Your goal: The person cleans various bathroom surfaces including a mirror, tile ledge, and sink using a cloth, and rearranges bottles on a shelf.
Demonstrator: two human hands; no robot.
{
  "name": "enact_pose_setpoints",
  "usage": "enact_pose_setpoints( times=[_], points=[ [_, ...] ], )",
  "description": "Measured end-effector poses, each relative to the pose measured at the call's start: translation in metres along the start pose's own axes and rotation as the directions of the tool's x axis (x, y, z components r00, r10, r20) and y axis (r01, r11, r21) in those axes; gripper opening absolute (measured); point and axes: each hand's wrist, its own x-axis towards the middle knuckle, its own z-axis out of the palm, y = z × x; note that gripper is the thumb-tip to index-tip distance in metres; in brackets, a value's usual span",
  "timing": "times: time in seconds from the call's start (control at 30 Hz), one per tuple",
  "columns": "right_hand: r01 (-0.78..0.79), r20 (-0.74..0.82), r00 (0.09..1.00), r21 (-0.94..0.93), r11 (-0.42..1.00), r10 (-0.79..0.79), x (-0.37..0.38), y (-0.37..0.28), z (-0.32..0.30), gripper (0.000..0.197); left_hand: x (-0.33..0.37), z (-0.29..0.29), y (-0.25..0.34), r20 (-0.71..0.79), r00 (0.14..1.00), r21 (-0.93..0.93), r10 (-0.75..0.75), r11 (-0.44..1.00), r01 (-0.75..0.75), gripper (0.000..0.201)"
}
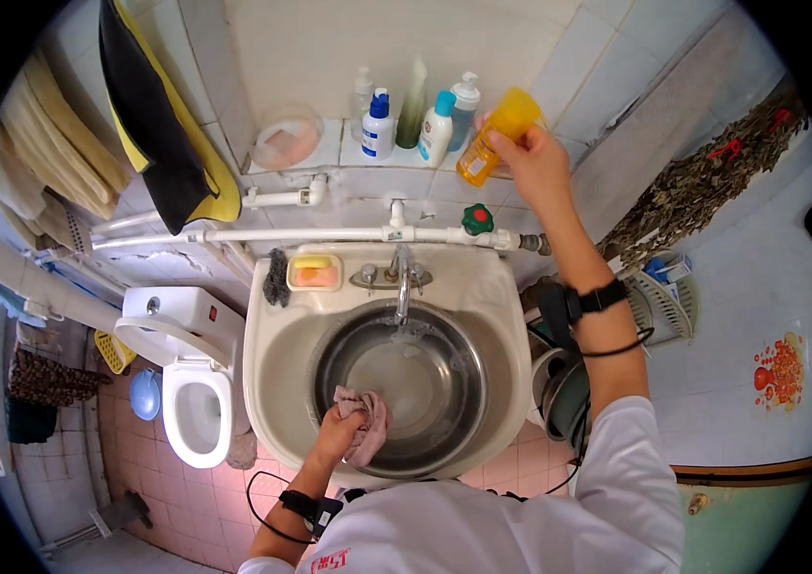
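My left hand (340,432) is closed round a crumpled pinkish cloth (368,429) over the near left rim of a steel basin (473,421). The basin stands in the white sink (272,383) under the chrome tap (403,277), with water in its bottom. Up at the right end of the tiled ledge, my right hand (532,158) grips an orange-yellow bottle (479,161), tilted to the right. Left of it stand a white bottle with a turquoise cap (437,129), a pump bottle (464,100), a green tube (412,110) and a blue-topped white bottle (378,129).
A soap dish (314,272) and dark scrubber (277,277) lie on the sink's back left corner. White pipes (329,234) with a green valve knob (478,219) cross the wall behind. A toilet (197,411) stands left; stacked basins (564,392) are at right.
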Motion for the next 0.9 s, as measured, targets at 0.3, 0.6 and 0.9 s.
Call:
enact_pose_setpoints(
  times=[0.3,0.6,0.9],
  points=[
    [-0.062,-0.064,0.997,-0.234,0.970,0.048,0.034,-0.005,0.056,0.045,-0.014,-0.022,-0.010,-0.047,0.999,-0.034,0.020,0.999,-0.021,0.019],
    [-0.040,-0.105,0.994,-0.193,0.980,0.020,0.024,0.006,0.069,0.054,-0.008,-0.026,-0.014,-0.015,1.000,0.081,0.027,0.996,-0.026,0.019],
    [0.099,-0.113,0.982,-0.358,0.928,-0.149,-0.015,0.032,0.090,0.095,-0.006,-0.011,-0.012,-0.045,0.999,0.037,-0.011,0.999,0.013,0.022]
  ],
)
